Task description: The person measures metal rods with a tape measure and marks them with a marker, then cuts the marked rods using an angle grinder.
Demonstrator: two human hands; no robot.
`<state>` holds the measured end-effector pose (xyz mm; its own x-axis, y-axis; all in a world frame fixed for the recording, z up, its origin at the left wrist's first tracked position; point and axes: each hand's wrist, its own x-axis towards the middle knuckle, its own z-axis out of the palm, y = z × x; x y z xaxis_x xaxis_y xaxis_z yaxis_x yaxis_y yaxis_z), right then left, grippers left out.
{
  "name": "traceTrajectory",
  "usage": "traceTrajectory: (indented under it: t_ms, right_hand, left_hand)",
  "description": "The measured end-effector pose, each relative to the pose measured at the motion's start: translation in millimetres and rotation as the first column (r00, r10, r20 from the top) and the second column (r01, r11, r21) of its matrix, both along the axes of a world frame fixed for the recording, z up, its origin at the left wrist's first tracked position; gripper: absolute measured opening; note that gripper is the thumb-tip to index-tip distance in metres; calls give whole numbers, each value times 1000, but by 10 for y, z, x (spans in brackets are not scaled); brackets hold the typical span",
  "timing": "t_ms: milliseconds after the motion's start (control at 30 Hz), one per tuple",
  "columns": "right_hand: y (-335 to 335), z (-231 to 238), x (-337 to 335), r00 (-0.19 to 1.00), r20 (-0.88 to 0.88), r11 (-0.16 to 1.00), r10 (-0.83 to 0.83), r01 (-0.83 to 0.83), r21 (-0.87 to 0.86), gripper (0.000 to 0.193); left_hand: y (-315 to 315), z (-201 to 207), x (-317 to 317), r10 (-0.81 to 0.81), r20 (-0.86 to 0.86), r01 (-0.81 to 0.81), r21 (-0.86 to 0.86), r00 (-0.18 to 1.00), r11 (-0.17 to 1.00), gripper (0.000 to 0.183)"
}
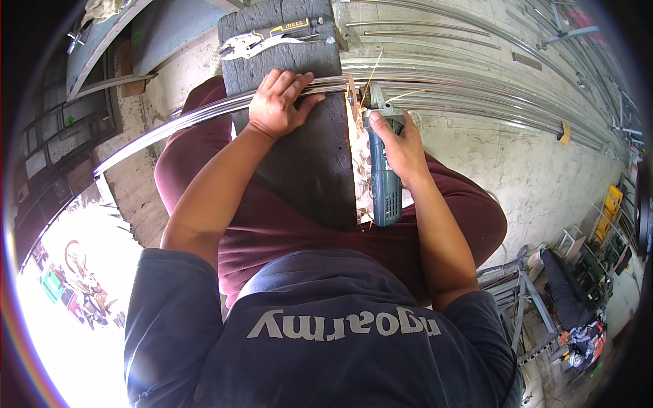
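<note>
My left hand (277, 107) presses down on a bundle of shiny metal rods (183, 121), its fingers bent over them. The rods lie across a dark wooden block (299, 156) between my legs. Closed around a blue-green angle grinder (386, 187), my right hand (403, 146) holds it upright in the picture at the block's right edge. The grinder's disc (351, 98) meets the rods just beyond that edge, and orange sparks fly there. Bright sparks also run down the block's right side. Where exactly the disc touches is partly hidden by glare.
Locking pliers (265, 44) lie on the block's far end. More long metal bars (435, 30) stretch over the concrete floor (469, 170) at right. A metal frame (534, 299) and a yellow object (609, 211) stand at lower right. A grey metal panel (177, 30) is at upper left.
</note>
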<state>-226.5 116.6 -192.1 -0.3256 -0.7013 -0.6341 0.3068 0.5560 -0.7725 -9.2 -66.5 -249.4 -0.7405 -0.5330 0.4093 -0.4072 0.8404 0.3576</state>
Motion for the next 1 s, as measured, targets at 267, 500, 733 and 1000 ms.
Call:
traceTrajectory:
  t_ms: [267, 500, 733, 1000]
  right_hand:
    - [-20, -41, -4, 999, -29, 999, 13, -14, -52, 57]
    - [-35, 73, -5, 999, 33, 998, -7, 5, 64, 54]
    - [-32, 39, -25, 1000, 13, 998, -1, 0, 64, 65]
    - [-46, 46, -38, 1000, 15, 999, 8, -9, 54, 64]
  left_hand:
    - [1, 3, -2, 1, 21, -1, 4, 1000, 1000, 45]
    - [-2, 5, -8, 0, -6, 0, -10, 1000, 1000, 46]
    - [2, 4, -9, 5, 4, -6, 2, 1000, 1000, 46]
    - [0, 6, -15, 4, 2, -4, -5, 1000, 1000, 45]
